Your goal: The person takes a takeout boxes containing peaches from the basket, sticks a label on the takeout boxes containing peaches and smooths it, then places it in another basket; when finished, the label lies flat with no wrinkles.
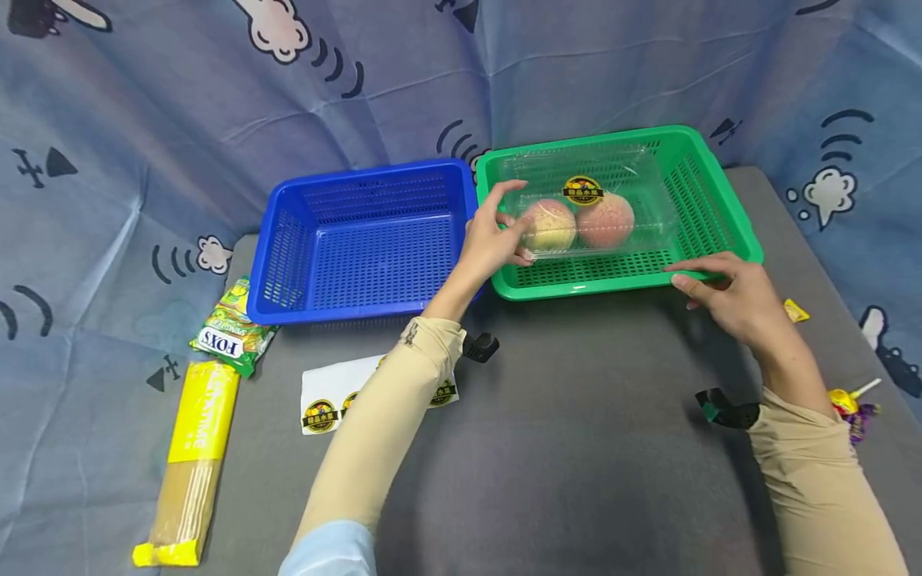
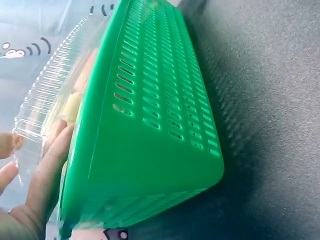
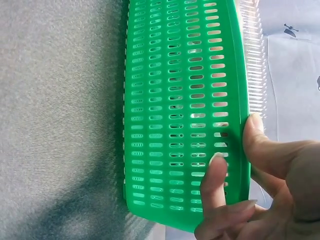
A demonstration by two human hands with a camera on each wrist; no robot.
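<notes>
A clear plastic box (image 1: 651, 204) with two peaches (image 1: 607, 220) in it lies in the green basket (image 1: 735, 216), a round black-and-gold sticker (image 1: 583, 190) on its lid. My left hand (image 1: 493, 236) grips the box by its left end. In the left wrist view those fingers (image 2: 47, 167) reach down between the box and the basket's rim. At the basket's front right, my right hand (image 1: 742, 296) holds the rim. The right wrist view has the thumb (image 3: 270, 152) on the rim and fingertips against the slotted outer wall.
A blue basket (image 1: 360, 312) stands left of the green one. In front of it lies a sticker sheet (image 1: 320, 384), partly behind my left forearm. A green FOXS bag (image 1: 234, 328) and yellow-wrapped noodles (image 1: 190, 460) lie far left. Lollipops (image 1: 850, 404) and a small yellow packet (image 1: 795, 311) lie right.
</notes>
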